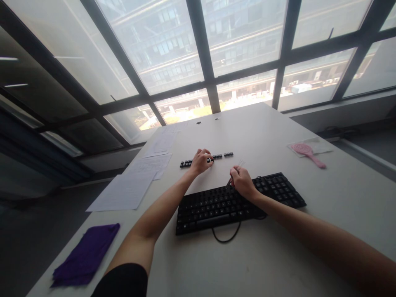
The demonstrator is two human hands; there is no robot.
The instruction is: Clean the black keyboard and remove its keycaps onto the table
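Note:
A black keyboard lies at a slant on the white table, with a band along its far edge where keycaps are off. Beyond it stands a row of loose black keycaps, with a short group of keycaps at its right end. My left hand is over this row, thumb and forefinger closed around a keycap. My right hand is closed on a wire keycap puller. Thin wires stick out above the fist, and its lower end points down at the keyboard's top rows. The fist hides its middle.
Printed paper sheets lie along the table's left side. Nearer me is a folded purple cloth. A pink hairbrush rests on a clear plastic bag at right. The keyboard's cable loops out in front. Large windows stand behind the table.

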